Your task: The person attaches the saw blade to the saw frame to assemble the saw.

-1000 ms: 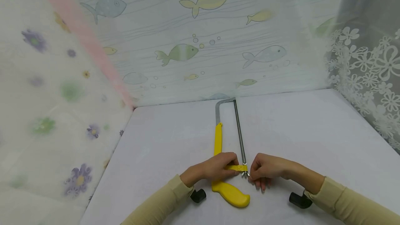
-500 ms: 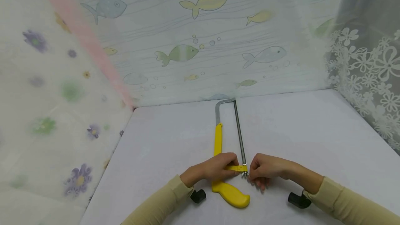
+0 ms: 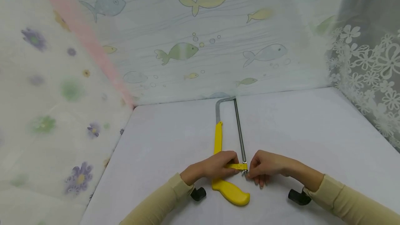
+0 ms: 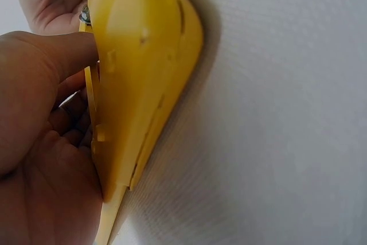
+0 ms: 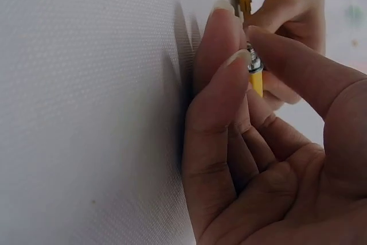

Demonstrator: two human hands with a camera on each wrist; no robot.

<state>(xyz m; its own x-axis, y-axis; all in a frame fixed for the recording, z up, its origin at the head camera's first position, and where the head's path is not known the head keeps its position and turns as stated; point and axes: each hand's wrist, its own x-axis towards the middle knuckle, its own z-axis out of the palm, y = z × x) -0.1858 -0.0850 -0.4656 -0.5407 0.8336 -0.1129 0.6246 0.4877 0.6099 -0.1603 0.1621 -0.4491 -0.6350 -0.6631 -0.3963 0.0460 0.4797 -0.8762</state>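
A hacksaw [image 3: 231, 192] with a yellow handle and grey metal frame lies on the white table, its blade [image 3: 239, 127] on the right side. My left hand [image 3: 215, 165] grips the yellow frame just above the handle, around the short arm at the blade's near end. At that end sits a small metal wing nut [image 3: 244, 173], partly covered by my right hand [image 3: 269, 164]. In the right wrist view, my right thumb and fingertips close around the wing nut [image 5: 254, 59]. The handle hides part of my left fingers in the left wrist view.
A white cloth covers the table [image 3: 175, 127]. Behind it hangs a curtain [image 3: 150, 30] printed with fish; a floral curtain [image 3: 62, 114] flanks the left and a lace one [image 3: 375, 65] the right. Black wrist mounts [image 3: 300, 197] sit under both forearms.
My right fingertips have moved slightly left, in against the wing nut. The left hand and the hacksaw stay in place; the head view has tilted a little.
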